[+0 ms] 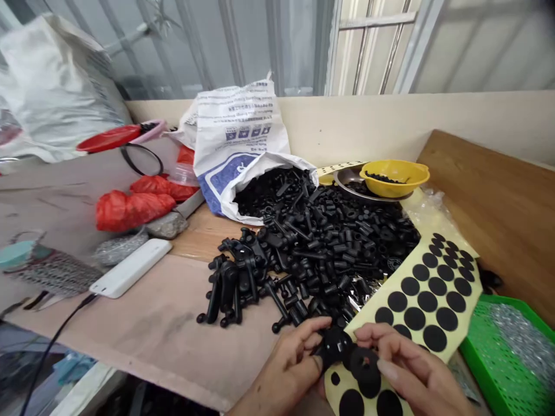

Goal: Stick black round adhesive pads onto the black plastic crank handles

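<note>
My left hand (pixel 288 364) pinches a small black plastic part (pixel 333 345) at the bottom centre. My right hand (pixel 407 370) presses a round black pad (pixel 365 365) against that part with thumb and fingers closed on it. Both hands work over a yellow sheet (pixel 433 289) covered with several black round pads, which leans across the table's right side. Just beyond the hands lies a big heap of black plastic parts (pixel 321 242).
A white printed sack (pixel 238 138) spills black parts at the back. A yellow bowl (pixel 394 176) sits in a metal dish. A green basket (pixel 507 352) of metal bits stands right. Red bags (pixel 130 208), a white power bank (pixel 130 268) with cable and a wooden board (pixel 498 202) lie around.
</note>
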Demonstrator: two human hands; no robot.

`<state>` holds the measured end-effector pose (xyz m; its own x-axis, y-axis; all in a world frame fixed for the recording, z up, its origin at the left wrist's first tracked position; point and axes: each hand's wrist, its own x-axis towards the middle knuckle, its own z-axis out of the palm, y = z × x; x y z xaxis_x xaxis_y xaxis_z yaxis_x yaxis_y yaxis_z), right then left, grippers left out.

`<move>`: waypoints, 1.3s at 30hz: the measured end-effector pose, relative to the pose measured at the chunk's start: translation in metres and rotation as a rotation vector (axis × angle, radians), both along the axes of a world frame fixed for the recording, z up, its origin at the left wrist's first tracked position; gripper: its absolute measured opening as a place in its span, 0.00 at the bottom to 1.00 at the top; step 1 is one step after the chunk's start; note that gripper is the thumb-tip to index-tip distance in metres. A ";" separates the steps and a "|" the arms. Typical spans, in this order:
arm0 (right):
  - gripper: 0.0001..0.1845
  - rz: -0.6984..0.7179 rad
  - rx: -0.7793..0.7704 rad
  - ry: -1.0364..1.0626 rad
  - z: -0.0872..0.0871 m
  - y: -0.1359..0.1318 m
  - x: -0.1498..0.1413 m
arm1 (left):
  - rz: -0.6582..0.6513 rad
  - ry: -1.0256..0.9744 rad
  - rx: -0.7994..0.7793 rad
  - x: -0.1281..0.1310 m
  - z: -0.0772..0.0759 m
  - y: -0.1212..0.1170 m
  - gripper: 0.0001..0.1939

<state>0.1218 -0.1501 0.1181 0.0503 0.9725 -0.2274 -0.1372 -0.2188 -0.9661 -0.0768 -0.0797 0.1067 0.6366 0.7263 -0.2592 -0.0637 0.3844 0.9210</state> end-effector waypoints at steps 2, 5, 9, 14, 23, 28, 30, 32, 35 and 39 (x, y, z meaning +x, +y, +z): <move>0.09 -0.037 -0.044 0.017 0.005 -0.002 -0.005 | -0.015 0.012 0.015 0.007 -0.003 -0.003 0.22; 0.10 -0.052 -0.053 0.038 0.007 -0.004 -0.009 | -0.066 0.032 0.118 0.011 -0.007 -0.005 0.19; 0.10 -0.063 -0.059 0.027 0.006 -0.003 -0.011 | -0.080 0.100 0.230 0.011 -0.009 -0.007 0.21; 0.13 -0.137 -0.009 -0.056 0.004 0.000 -0.014 | -0.095 0.108 0.252 0.011 -0.007 -0.008 0.26; 0.10 -0.166 0.000 -0.065 0.003 0.003 -0.017 | -0.091 0.229 0.323 0.005 -0.004 -0.010 0.25; 0.10 -0.142 0.022 -0.106 0.003 0.005 -0.017 | -0.111 0.290 0.387 0.005 0.000 -0.009 0.17; 0.10 -0.137 0.035 -0.096 0.003 0.005 -0.018 | -0.121 0.273 0.380 0.004 0.002 -0.008 0.15; 0.11 -0.146 0.040 -0.082 0.003 0.005 -0.019 | -0.118 0.273 0.379 0.004 0.003 -0.008 0.14; 0.11 -0.163 0.027 -0.064 0.002 0.005 -0.020 | -0.099 0.272 0.377 0.003 0.005 -0.009 0.14; 0.11 -0.166 0.040 -0.081 0.002 0.005 -0.022 | -0.119 0.179 0.341 0.004 0.007 -0.008 0.13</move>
<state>0.0994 -0.1450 0.1202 0.2277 0.9574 -0.1774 -0.0901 -0.1607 -0.9829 -0.0728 -0.0875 0.1132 0.6883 0.7135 -0.1309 0.1361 0.0502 0.9894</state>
